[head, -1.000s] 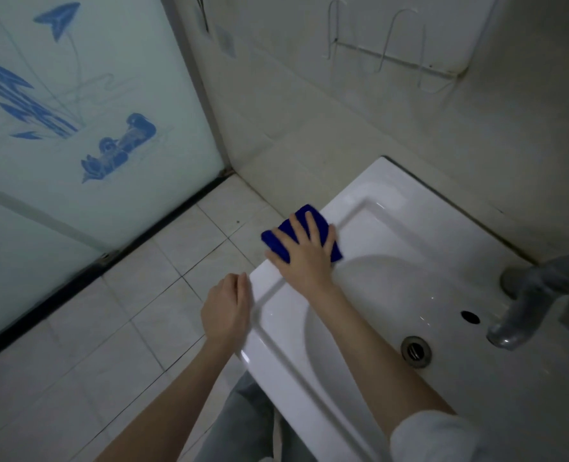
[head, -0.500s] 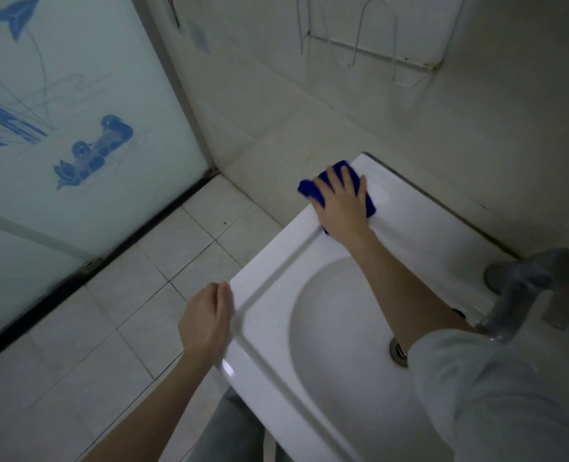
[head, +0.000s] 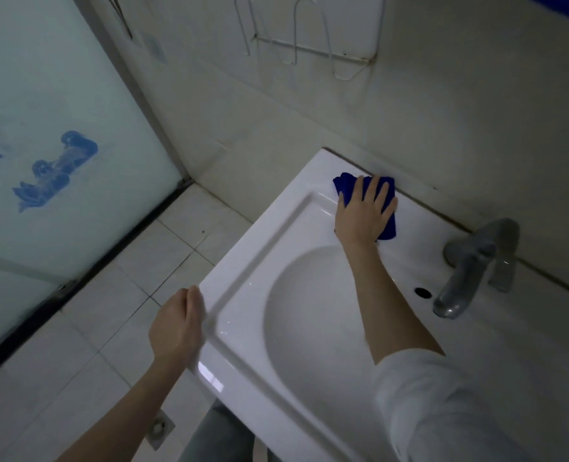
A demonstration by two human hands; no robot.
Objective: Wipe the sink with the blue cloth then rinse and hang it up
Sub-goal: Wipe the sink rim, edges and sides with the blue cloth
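A white ceramic sink point(head: 263, 248) fills the lower right, with a round basin in its middle. The blue cloth point(head: 344, 183) lies bunched on the sink's back ledge near the far left corner, close to the wall. My right hand point(head: 364, 213) presses flat on the cloth with fingers spread, covering most of it. My left hand point(head: 176, 328) is curled over the sink's left front edge, gripping the rim. A grey metal tap point(head: 469, 268) stands on the back ledge to the right of the cloth.
A white wire rack point(head: 296, 45) hangs on the tiled wall above the sink. A frosted glass door point(head: 43, 145) with blue prints stands at the left. The pale tiled floor has a drain point(head: 159, 428) near my legs. An overflow hole point(head: 423, 291) sits by the tap.
My right hand has slid the cloth along the sink's left rim to the back ledge by the wall. My left hand has kept its grip on the sink's edge.
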